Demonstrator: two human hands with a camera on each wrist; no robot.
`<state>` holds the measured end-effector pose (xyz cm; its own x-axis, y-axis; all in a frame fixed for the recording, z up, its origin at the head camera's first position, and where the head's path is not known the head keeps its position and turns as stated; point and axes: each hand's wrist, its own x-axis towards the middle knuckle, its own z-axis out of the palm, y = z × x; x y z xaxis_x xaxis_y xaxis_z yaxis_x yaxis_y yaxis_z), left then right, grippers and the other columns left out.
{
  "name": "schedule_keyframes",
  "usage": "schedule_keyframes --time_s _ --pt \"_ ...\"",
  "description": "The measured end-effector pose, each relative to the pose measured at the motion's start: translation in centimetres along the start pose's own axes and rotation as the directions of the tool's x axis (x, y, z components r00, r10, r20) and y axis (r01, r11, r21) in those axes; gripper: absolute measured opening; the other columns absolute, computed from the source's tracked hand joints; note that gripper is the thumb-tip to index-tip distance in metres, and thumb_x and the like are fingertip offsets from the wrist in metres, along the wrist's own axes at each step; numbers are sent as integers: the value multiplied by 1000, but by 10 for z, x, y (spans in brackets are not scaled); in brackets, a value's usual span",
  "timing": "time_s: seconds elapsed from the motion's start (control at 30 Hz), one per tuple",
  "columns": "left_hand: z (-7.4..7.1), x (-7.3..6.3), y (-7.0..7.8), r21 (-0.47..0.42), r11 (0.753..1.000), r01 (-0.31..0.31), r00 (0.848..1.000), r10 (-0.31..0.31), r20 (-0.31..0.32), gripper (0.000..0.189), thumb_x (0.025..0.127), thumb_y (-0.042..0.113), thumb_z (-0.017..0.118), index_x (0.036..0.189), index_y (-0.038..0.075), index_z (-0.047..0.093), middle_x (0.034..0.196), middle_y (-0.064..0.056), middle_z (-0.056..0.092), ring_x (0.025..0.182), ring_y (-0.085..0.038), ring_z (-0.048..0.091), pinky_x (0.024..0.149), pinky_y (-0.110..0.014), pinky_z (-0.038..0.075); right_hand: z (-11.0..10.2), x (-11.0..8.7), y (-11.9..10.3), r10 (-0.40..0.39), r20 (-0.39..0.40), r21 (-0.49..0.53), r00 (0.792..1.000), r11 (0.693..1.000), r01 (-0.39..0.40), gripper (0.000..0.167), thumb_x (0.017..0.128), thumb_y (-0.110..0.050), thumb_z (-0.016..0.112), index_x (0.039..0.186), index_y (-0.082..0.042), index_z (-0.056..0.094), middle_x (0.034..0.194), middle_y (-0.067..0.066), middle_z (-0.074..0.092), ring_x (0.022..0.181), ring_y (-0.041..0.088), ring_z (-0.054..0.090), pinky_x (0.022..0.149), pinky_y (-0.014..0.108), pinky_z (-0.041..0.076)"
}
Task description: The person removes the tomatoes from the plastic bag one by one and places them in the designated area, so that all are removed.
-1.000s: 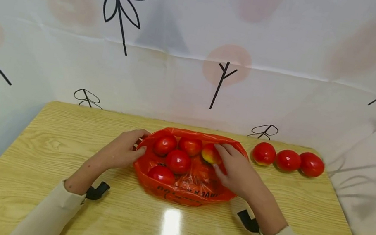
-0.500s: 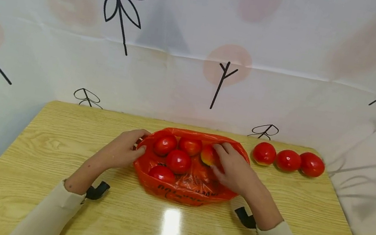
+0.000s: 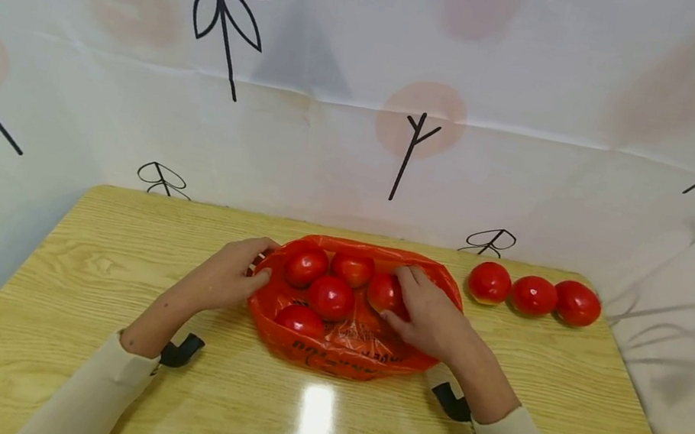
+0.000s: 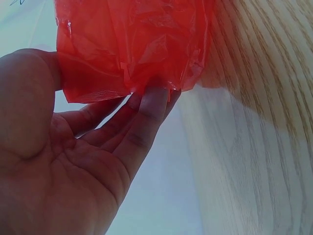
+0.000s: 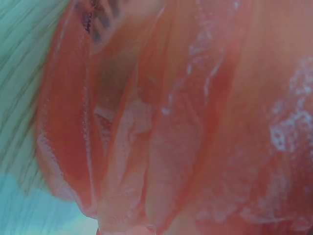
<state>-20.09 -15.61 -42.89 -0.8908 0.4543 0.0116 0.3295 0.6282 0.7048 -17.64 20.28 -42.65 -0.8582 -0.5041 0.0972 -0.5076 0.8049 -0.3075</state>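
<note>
Inside the mouth of a red plastic bag (image 3: 279,343), the fingers (image 3: 406,280) and thumb of the right hand (image 3: 430,317) are bent about a round red fruit (image 3: 383,293), which sits near the bag's right end; the right wrist view is filled with blurred plastic and does not show that grip. At the opposite end, the left hand (image 3: 228,277) pinches the edge of the bag, its thumb on one side and its fingers against the other. Between the hands, four more red fruits lie in the bag: a back-left fruit (image 3: 307,266) just beside a back-middle fruit (image 3: 352,270), a centre fruit (image 3: 331,298) in front of that pair, and a front fruit (image 3: 300,320) partly hidden by the near wall, which bears black lettering. Just beyond the bag's right end, a row of three red fruits (image 3: 534,295) rests close together on the wood-grained bench (image 3: 176,241). Pale sleeves (image 3: 94,386) cover the forearms, and a white cloth (image 3: 304,147) with black plant drawings hangs behind.
</note>
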Motion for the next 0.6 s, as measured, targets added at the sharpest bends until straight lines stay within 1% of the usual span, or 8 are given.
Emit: schedule_keyframes --time_s 0.13,0.33,0.5,0.6 --pt "0 0 1 2 1000 -7 1000 7 -1 37 103 9 58 139 3 61 129 -10 69 106 -25 66 85 -37 62 1 0 1 -14 -11 2 1000 1000 14 66 93 -23 82 144 3 49 133 21 60 112 36 67 99 53 58" --pt "-1 0 3 -3 1000 -13 1000 13 2 36 103 9 58 138 3 61 128 -11 69 107 -26 66 87 -39 62 -1 -1 2 -11 -8 17 1000 1000 11 66 93 -23 82 146 -2 52 137 18 59 117 36 66 101 54 57" --pt "-1 0 3 -7 1000 -9 1000 9 4 35 103 9 58 137 3 61 128 -11 69 107 -26 66 88 -40 62 -3 -2 0 -51 -30 13 998 999 51 63 92 -21 83 146 -4 57 137 18 58 117 35 65 104 54 56" --pt "-1 0 2 -7 1000 -6 1000 6 4 35 103 9 58 137 3 61 127 -11 69 107 -26 66 89 -41 62 -4 -3 -2 -61 -41 18 997 998 62 61 91 -20 83 145 -6 59 136 16 58 117 34 64 104 53 56"
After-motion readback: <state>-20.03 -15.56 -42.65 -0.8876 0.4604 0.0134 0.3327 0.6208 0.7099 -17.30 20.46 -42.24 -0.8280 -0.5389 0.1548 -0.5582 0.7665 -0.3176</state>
